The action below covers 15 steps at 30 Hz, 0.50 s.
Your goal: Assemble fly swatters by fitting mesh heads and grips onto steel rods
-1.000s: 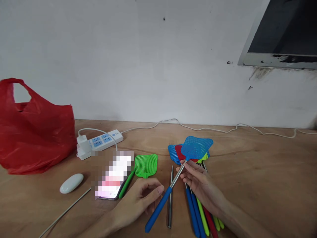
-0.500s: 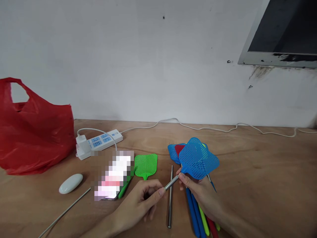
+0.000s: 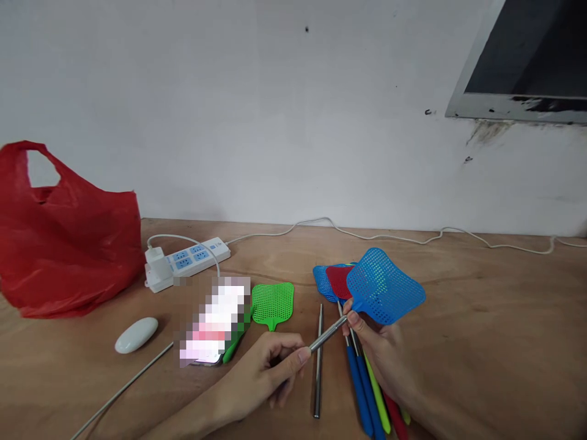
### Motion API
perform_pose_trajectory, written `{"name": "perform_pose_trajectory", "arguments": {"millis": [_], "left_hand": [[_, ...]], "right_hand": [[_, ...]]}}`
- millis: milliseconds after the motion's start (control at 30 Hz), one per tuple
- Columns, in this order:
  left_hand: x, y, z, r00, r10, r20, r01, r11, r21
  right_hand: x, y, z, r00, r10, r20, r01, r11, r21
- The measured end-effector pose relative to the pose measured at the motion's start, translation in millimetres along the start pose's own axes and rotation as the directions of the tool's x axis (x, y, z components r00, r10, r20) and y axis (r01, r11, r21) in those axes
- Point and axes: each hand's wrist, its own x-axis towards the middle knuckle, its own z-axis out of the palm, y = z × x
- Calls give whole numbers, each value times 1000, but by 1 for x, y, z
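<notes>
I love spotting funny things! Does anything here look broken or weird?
A bare metal rod lies on the table beside the pile of fly swatters, with no head, unlike the blue fly swatter. The wall under the dark frame is stained and chipped.

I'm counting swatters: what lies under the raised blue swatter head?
Under the blue swatter head, a red head and another blue head stick out; a yellow-green one shows through the mesh. Anything further is covered.

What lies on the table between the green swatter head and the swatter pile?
A loose steel rod, crossed by the held swatter's shaft; head view.
</notes>
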Motion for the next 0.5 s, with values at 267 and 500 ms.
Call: {"name": "perform_pose_trajectory", "arguments": {"millis": [267, 500], "left_hand": [[0, -3, -3, 1000, -11, 12, 12, 1000, -17], [1, -5, -3, 1000, -18, 12, 19, 1000, -18]], "right_hand": [[7, -11, 6, 995, 43, -93, -34, 994, 102], [6, -12, 5, 990, 113, -87, -101, 985, 138]]}}
